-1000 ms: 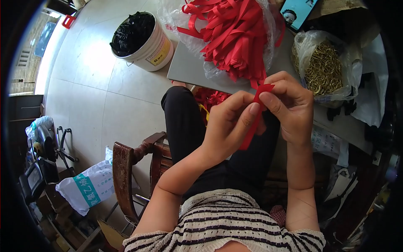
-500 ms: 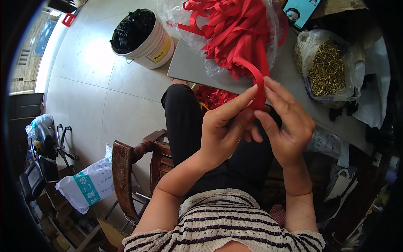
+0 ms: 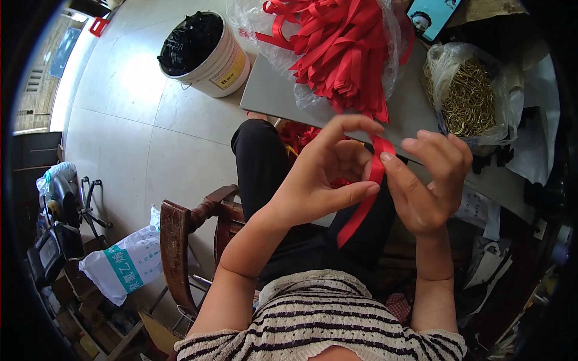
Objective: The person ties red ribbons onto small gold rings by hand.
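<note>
A single red ribbon [image 3: 357, 222] is held up between my hands, with its lower end hanging over my dark-trousered lap. My left hand [image 3: 328, 171] is closed on it, the thumb pressed to its edge and the forefinger crooked over its top. The thumb and forefinger of my right hand [image 3: 424, 183] pinch the same ribbon near its upper part, while the other right fingers are lifted away. Just beyond, a heap of red ribbons [image 3: 343, 54] lies in a clear plastic bag on the grey table [image 3: 277, 90].
Brass-coloured rings [image 3: 469, 99] fill a plastic bag at the table's right. A white bucket [image 3: 226, 69] of black material stands on the floor beyond the table's left edge. A wooden chair [image 3: 176, 253] and a white sack [image 3: 126, 265] are at my left. More red pieces lie below the table edge.
The ribbon has come away from the heap and now hangs toward my lap. My right hand has shifted slightly right and its fingers have lifted; my left forefinger has curled over the ribbon.
</note>
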Motion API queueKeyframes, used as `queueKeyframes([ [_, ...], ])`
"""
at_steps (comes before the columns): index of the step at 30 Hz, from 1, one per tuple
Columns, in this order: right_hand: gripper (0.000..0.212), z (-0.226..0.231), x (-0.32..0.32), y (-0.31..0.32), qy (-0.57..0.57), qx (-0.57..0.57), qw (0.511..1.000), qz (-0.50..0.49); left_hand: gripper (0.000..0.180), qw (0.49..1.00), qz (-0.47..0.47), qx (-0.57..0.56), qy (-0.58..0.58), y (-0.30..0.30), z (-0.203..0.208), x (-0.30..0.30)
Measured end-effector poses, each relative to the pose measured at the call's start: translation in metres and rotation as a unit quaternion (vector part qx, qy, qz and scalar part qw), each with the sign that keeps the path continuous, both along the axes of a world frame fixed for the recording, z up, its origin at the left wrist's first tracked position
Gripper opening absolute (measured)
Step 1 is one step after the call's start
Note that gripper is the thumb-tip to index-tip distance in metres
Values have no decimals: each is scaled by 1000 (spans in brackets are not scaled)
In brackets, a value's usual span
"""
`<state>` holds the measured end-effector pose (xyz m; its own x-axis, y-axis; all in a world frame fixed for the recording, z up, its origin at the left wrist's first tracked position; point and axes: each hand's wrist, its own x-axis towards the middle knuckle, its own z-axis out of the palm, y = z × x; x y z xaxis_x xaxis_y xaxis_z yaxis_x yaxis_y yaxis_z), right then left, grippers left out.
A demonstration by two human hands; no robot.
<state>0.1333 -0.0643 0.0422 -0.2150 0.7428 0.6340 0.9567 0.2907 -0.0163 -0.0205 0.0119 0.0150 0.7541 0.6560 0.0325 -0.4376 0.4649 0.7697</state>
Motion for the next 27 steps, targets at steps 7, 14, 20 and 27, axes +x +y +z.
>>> queueKeyframes([
  [7,16,-4,8,6,384,-170,901,107,8,972,36,178,148,4,-4,-1],
  [14,19,6,9,0,565,-258,781,64,7,946,90,285,126,4,-11,0],
  [20,17,12,22,23,406,-224,854,237,6,985,-129,-104,44,0,-8,-2],
  [27,10,13,9,-3,362,-136,907,168,10,883,247,340,208,5,-6,5],
])
